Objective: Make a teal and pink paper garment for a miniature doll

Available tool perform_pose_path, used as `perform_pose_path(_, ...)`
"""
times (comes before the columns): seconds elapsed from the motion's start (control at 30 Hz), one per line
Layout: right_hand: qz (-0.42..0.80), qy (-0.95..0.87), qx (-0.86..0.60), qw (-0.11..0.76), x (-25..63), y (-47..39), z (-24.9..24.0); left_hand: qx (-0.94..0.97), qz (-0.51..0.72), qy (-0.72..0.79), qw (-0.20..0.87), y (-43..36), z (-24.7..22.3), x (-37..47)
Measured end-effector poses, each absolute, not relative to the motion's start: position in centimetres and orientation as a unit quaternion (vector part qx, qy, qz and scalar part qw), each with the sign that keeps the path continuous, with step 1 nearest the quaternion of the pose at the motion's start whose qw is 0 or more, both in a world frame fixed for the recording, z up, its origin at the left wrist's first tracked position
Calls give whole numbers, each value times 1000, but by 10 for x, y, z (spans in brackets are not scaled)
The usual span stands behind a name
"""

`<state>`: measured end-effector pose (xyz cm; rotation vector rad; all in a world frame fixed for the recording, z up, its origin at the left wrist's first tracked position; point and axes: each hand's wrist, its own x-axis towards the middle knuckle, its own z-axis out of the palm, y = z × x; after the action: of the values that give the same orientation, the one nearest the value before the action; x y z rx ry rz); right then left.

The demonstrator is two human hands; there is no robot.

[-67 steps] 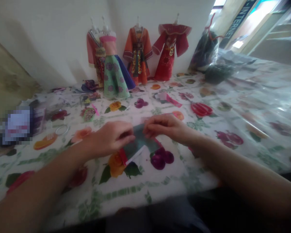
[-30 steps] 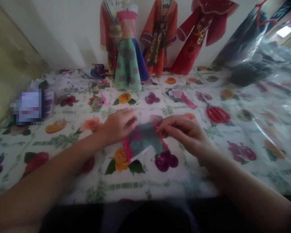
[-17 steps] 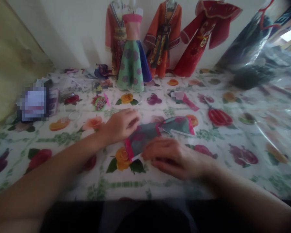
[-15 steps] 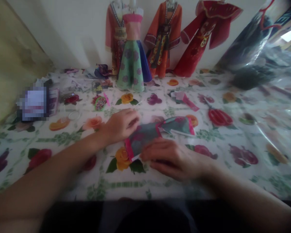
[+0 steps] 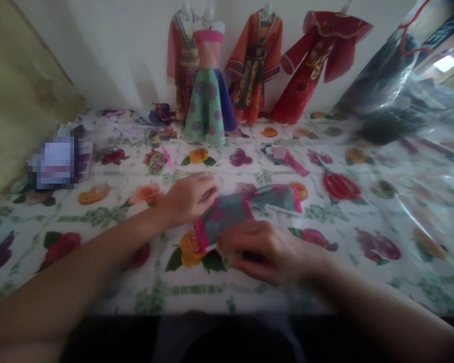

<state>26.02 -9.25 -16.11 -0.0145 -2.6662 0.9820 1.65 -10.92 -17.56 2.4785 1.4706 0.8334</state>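
Observation:
A small grey-green doll garment with magenta flowers and pink trim lies flat on the tablecloth, with white edges showing along its cut sides. At its upper left edge, my left hand rests with bent fingers closed over the fabric. My right hand pinches the near edge of the garment; its thumb and fingertips are close together and blurred. Part of the cloth is hidden under both hands. The garment's narrower end points right, toward red-handled scissors lying apart from it.
Dressed doll forms stand along the wall: a green-skirted dress, an orange robe and a red gown. A bead packet, pink fabric scraps and a clear ring lie about. Plastic bags fill the right side.
The camera view has tilted slightly, so everything sits a little lower. Both hands stay at the garment, with hardly any visible movement.

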Motion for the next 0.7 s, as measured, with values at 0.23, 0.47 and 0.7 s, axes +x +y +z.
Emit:
perform_pose_path(0.23,381,-917,-24,116,261,-93,-162,833,205,461,228,-120,-150,22)
perform_pose_path(0.47,388,-917,-29,93,261,-93,-159,821,5,438,365,-132,-136,28)
perform_pose_path(0.7,380,-921,-33,73,260,-94,-159,824,-18,443,353,-131,-135,30)
